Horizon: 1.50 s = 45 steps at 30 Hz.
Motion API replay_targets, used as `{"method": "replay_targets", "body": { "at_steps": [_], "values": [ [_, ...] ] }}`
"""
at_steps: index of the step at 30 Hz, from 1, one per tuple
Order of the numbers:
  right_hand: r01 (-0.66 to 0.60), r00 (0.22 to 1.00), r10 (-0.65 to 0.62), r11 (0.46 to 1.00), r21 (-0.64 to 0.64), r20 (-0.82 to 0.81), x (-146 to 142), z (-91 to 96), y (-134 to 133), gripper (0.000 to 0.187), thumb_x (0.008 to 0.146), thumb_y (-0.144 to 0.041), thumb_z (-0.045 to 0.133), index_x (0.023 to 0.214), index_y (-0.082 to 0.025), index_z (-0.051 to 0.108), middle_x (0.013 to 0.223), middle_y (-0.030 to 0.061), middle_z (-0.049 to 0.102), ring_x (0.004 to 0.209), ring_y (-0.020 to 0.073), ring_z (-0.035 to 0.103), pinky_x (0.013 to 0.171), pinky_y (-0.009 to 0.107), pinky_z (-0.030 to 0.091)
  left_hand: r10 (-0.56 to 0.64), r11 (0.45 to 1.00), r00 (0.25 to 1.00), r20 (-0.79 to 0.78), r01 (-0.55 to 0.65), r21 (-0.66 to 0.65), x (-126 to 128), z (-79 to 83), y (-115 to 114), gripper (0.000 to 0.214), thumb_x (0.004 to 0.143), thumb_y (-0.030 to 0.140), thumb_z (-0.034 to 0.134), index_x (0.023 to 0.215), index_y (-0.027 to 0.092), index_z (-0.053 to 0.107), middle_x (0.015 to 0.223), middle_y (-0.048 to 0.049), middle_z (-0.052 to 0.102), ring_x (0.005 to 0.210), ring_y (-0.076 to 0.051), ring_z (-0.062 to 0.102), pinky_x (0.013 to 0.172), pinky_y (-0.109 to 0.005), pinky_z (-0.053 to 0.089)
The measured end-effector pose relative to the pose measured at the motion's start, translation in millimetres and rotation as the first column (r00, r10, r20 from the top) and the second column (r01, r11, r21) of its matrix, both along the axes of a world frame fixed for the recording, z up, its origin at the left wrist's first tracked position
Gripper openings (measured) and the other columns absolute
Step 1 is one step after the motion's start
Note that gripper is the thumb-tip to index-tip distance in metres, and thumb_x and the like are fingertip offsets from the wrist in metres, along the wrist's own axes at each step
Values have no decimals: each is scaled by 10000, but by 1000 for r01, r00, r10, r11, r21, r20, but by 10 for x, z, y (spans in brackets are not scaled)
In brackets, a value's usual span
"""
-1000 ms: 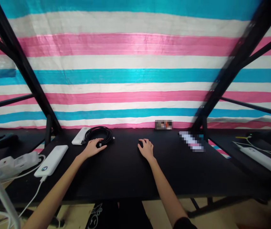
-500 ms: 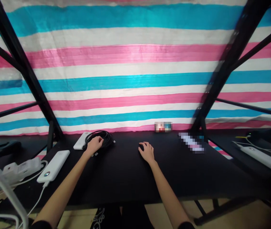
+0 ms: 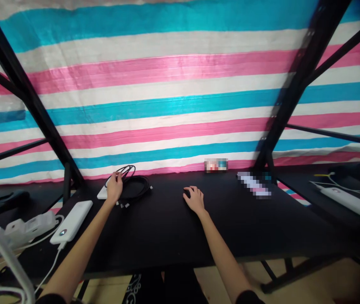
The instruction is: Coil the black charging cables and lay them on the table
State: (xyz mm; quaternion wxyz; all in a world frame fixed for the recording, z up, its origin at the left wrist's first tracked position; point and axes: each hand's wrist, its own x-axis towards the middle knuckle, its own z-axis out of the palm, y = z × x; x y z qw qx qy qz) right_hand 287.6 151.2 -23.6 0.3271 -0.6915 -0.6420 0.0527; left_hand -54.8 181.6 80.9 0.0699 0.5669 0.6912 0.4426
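Observation:
My left hand (image 3: 115,186) is closed on a few loops of a black cable (image 3: 129,171), lifted a little above the table. The rest of the cable coil (image 3: 140,195) lies on the black table just to the right, with several small light connector ends (image 3: 123,205) near my wrist. Behind my left hand is a white block (image 3: 102,193), partly covered by the hand and cable. My right hand (image 3: 194,198) rests palm down on the table, fingers slightly bent and apart. Whether something dark lies beneath it, I cannot tell.
At the left lie a white power bank (image 3: 71,222) with a white cable and a white power strip with plugs (image 3: 29,228). A blurred-out item (image 3: 254,185) lies right, another (image 3: 216,165) at the back. Black frame posts (image 3: 289,101) flank the table (image 3: 167,236) before a striped sheet (image 3: 167,76).
My left hand has moved left and slightly up, lifting some cable loops off the coil and baring more connector ends. My right hand stays in place. The camera view has tilted slightly.

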Motion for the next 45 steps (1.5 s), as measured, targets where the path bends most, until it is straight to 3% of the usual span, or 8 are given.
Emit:
{"method": "replay_targets", "body": {
  "at_steps": [5, 9, 15, 19, 22, 25, 30, 45],
  "values": [
    [-7, 997, 8, 1000, 22, -80, 3, 14, -18, 260, 822, -251, 584, 1066, -245, 676, 1191, 80, 576, 1156, 257, 512, 1037, 431, 297, 88, 956, 994, 62, -102, 275, -40, 343, -195, 359, 910, 384, 542, 1193, 165, 559, 1134, -82, 621, 939, -197, 624, 807, -413, 536],
    [-22, 980, 28, 999, 31, -198, -14, 45, 0, 248, 804, -243, 604, 1032, -241, 701, 1154, 76, 622, 1143, 263, 538, 1052, 462, 295, -45, 918, 998, -44, 59, 392, 265, 456, -561, 362, 978, 396, 320, 1148, 165, 542, 1001, -76, 651, 882, -188, 619, 824, -368, 497],
    [-69, 890, 66, 998, 9, -451, 43, 116, 64, 496, 965, -335, 244, 1074, -179, 703, 1080, 96, 719, 1018, 202, 657, 899, 351, 478, -509, 807, 794, -333, 575, 136, 1149, -76, -1120, 232, 884, 375, 492, 916, 246, 682, 802, -74, 688, 748, -223, 610, 743, -361, 464],
    [-52, 848, 42, 999, -5, -529, 247, 95, -217, 471, 910, -349, 326, 1137, -129, 675, 1158, 148, 690, 1066, 235, 649, 857, 350, 506, -657, 723, 677, -330, 690, -23, 1450, -429, -1419, 249, 912, 307, 444, 942, 266, 687, 763, -80, 687, 787, -243, 599, 746, -385, 447],
    [-83, 837, 68, 997, -2, -542, 329, 26, -634, 418, 803, -372, 509, 1126, -168, 679, 1168, 131, 678, 1059, 242, 643, 872, 359, 500, -667, 733, 692, -276, 676, -78, 1376, -472, -1491, 229, 902, 358, 495, 1043, 281, 657, 917, -64, 696, 936, -242, 587, 885, -419, 403],
    [-79, 849, 66, 997, -2, -525, 201, -45, -1053, 465, 754, -439, 574, 1135, -191, 672, 1081, 116, 678, 1000, 263, 636, 845, 397, 495, -538, 843, 821, -193, 526, -112, 1186, -489, -1339, 296, 906, 365, 496, 1144, 230, 610, 1158, -120, 622, 1125, -289, 507, 998, -513, 320],
    [84, 970, -82, 996, 0, -228, -290, -68, -1434, 479, 784, -471, 566, 1201, -240, 615, 1010, 75, 666, 918, 282, 617, 869, 472, 426, -358, 911, 934, -18, 345, -225, 1002, -720, -994, 357, 865, 351, 604, 1166, 162, 577, 1211, -101, 581, 1109, -266, 548, 950, -526, 432],
    [58, 976, -39, 995, 82, -215, -353, -123, -1538, 441, 866, -327, 450, 1291, -235, 524, 1094, 90, 682, 975, 265, 621, 893, 435, 410, -484, 797, 709, 513, 599, -76, 1069, -657, -1509, 416, 833, 637, 434, 688, 250, 479, 486, 45, 498, 470, -144, 500, 578, -284, 467]
  ]
}}
